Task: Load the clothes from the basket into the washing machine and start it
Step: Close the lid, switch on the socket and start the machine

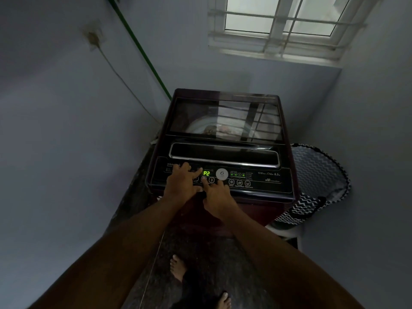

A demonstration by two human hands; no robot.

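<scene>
head view: loading looks done, programme being set

head view looks down on the washing machine (pixel 223 141), the landmark for everything else. its glass lid (pixel 223 117) is down, and through the glass something pale and bunched shows in the drum, most likely the clothes (pixel 219 130), though window reflections blur them. the basket (pixel 316 175), with its zigzag pattern, stands just beside the machine's right side; what shows of its inside looks empty, but its bottom is hidden. so the loading part of the task seems finished.

what remains is the start. on the control panel (pixel 267 181) along the machine's near edge, the display (pixel 206 173) glows green with "p2", so power is on and a programme is being picked. the left hand (pixel 182 184) rests on the panel's left part, fingers loosely spread, forefinger reaching toward the display. the right hand (pixel 217 199) sits just in front of the panel, forefinger straight and pressing a button (pixel 203 179) below the display, other fingers relaxed. neither hand holds anything.

whether this button is the start key cannot be read. judging from the lit code, the cycle is probably not yet running.
</scene>
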